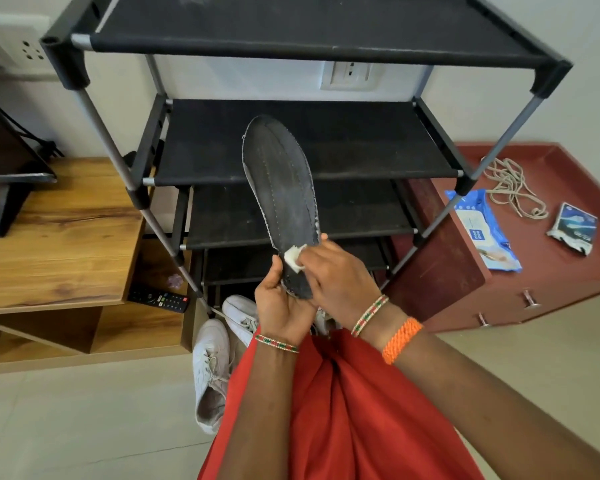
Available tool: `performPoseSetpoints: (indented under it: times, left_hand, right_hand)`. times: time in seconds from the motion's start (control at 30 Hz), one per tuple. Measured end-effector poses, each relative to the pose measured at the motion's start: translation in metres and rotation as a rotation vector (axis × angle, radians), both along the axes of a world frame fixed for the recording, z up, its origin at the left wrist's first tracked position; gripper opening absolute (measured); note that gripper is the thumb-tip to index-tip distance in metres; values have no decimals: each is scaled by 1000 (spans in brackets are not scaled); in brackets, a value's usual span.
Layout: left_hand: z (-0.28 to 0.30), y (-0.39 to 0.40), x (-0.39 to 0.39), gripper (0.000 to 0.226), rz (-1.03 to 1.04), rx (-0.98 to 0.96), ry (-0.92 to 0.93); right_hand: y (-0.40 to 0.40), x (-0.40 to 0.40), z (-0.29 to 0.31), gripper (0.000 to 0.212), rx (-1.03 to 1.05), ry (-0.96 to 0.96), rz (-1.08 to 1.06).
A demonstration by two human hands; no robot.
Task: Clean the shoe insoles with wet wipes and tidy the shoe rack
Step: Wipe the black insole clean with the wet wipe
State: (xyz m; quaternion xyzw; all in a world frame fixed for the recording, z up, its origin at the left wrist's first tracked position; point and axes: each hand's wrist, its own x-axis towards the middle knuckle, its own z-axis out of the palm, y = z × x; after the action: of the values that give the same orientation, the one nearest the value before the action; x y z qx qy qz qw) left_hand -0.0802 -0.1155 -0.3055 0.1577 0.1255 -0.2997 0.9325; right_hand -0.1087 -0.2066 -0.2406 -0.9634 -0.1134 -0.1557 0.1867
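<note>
A dark grey insole [280, 181] stands upright in front of the black shoe rack [305, 143], toe end up. My left hand [280, 306] grips its heel end from the left. My right hand [336, 275] pinches a small folded white wet wipe [294, 257] and presses it on the lower part of the insole. The rack's fabric shelves hold nothing that I can see. White sneakers [211, 368] lie on the floor at the rack's foot, partly hidden by my arms and red clothing.
A blue wet wipes pack [482, 230], loose shoelaces [510, 188] and a torn wrapper [574, 227] lie on the red-brown drawer unit [551, 282] at right. A wooden TV stand [59, 244] at left carries a remote [158, 300] and a black monitor foot [7, 199].
</note>
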Motion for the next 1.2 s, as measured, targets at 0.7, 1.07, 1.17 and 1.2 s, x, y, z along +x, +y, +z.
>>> performPoseSetpoints:
  times: [0.7, 1.07, 1.17, 1.2]
  left_hand:
    - [18, 1, -11, 46, 30, -23, -43]
    - [20, 12, -8, 57, -56, -90, -75]
    - [26, 10, -14, 58, -70, -95, -95]
    - [28, 10, -16, 60, -66, -92, -93]
  right_hand:
    - [5, -5, 13, 21, -137, -50, -67]
    - [7, -31, 18, 35, -101, -82, -7]
    - [10, -30, 17, 35, -21, -82, -72]
    - [14, -35, 14, 33, 5, -70, -51]
